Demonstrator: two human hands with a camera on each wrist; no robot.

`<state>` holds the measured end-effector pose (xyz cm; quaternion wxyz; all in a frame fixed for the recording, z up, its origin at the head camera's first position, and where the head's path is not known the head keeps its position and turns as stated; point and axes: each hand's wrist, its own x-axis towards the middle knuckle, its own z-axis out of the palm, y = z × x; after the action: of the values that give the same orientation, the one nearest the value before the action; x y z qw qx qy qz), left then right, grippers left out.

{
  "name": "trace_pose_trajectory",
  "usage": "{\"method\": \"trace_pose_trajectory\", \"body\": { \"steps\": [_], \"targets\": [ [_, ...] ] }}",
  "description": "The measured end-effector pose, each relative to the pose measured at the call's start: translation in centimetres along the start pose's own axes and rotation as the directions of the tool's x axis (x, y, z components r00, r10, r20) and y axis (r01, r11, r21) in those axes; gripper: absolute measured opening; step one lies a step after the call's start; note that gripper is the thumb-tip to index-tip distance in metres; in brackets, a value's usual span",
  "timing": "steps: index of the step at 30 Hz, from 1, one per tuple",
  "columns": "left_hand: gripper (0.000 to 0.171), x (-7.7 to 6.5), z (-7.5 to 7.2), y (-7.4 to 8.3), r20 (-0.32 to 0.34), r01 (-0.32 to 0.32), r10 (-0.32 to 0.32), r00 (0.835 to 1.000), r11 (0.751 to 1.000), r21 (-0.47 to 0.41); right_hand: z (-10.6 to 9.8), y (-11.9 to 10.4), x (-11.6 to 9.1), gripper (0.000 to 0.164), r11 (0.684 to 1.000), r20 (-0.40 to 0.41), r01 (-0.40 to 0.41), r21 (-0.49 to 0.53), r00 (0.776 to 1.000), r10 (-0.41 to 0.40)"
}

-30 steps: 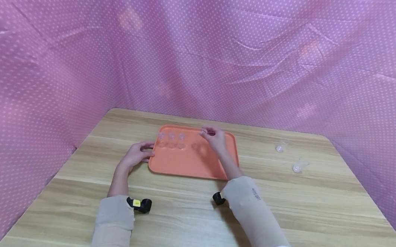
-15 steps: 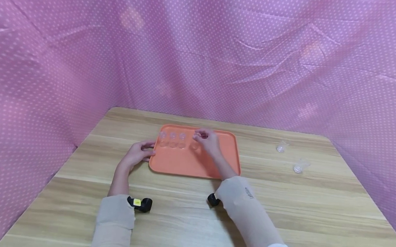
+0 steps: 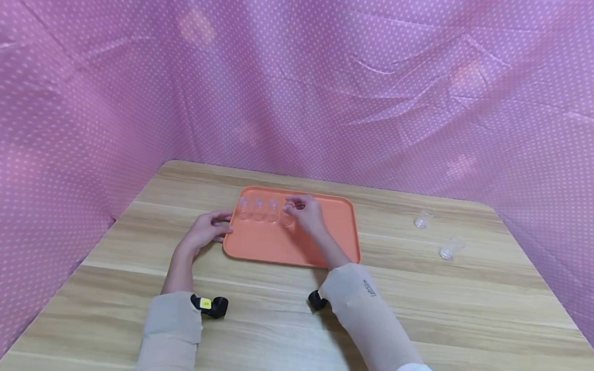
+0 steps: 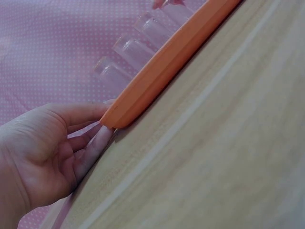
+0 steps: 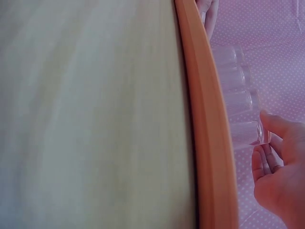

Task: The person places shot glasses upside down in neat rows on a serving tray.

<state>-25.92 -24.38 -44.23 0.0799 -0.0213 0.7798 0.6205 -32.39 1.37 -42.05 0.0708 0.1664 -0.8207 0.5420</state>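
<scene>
An orange tray (image 3: 293, 252) lies on the table, bearing a row of small clear glasses. They appear to stand upside down, thick bases up, as the leftmost glass (image 4: 112, 74) shows in the left wrist view. My right hand (image 3: 305, 214) pinches the top end of the glass (image 5: 244, 132) at the right end of the row, close beside its neighbour (image 5: 238, 101). At the tray's left edge, my left hand (image 3: 206, 230) holds the rim between its fingers, as the left wrist view also shows. Part of the pinched glass is hidden by my right fingers.
Two more clear glasses, one farther back (image 3: 421, 220) and one nearer (image 3: 447, 250), stand on the wooden table (image 3: 472, 307) right of the tray. A pink dotted cloth (image 3: 302, 85) hangs behind the table and at both sides.
My right hand has moved left and a little down over the tray, bringing its glass to the right end of the row. My left hand stays at the tray's edge.
</scene>
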Motion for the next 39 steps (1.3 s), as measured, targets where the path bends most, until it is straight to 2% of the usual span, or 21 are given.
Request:
{"method": "trace_pose_trajectory", "body": {
  "steps": [9, 20, 25, 29, 32, 36, 39],
  "targets": [
    [0.053, 0.2, -0.1, 0.1, 0.001, 0.005, -0.005, 1.000, 1.000, 0.002, 0.4, 0.3, 0.3, 0.023, 0.999, 0.003, 0.032, -0.034, 0.999, -0.032],
    [0.053, 0.1, 0.1, 0.2, -0.009, 0.013, -0.013, 1.000, 1.000, 0.002, 0.5, -0.2, 0.2, 0.022, 0.999, 0.010, 0.004, -0.033, 1.000, -0.003],
    [0.053, 0.1, 0.0, 0.1, -0.007, 0.013, -0.013, 1.000, 1.000, -0.001, 0.1, -0.3, 0.2, 0.026, 0.998, 0.040, -0.007, -0.056, 0.999, 0.009],
    [0.054, 0.0, -0.1, 0.1, -0.001, 0.002, -0.002, 1.000, 1.000, -0.008, -1.1, -0.7, 0.4, 0.033, 0.999, 0.057, -0.005, -0.052, 0.998, 0.008],
    [0.053, -0.1, -0.1, 0.1, 0.001, -0.001, 0.001, 1.000, 1.000, -0.008, -2.5, -1.0, 0.4, 0.036, 0.999, 0.039, -0.019, -0.034, 0.999, 0.020],
    [0.053, -0.1, 0.0, 0.2, 0.003, 0.000, 0.000, 1.000, 1.000, -0.002, -5.1, -1.5, 0.0, 0.039, 0.999, -0.001, -0.045, 0.008, 0.999, 0.045],
    [0.053, -0.2, 0.1, 0.3, 0.007, -0.002, 0.002, 1.000, 1.000, 0.000, -7.5, -2.3, -0.8, 0.038, 0.998, -0.035, -0.028, 0.054, 0.999, 0.030]
  ]
}}
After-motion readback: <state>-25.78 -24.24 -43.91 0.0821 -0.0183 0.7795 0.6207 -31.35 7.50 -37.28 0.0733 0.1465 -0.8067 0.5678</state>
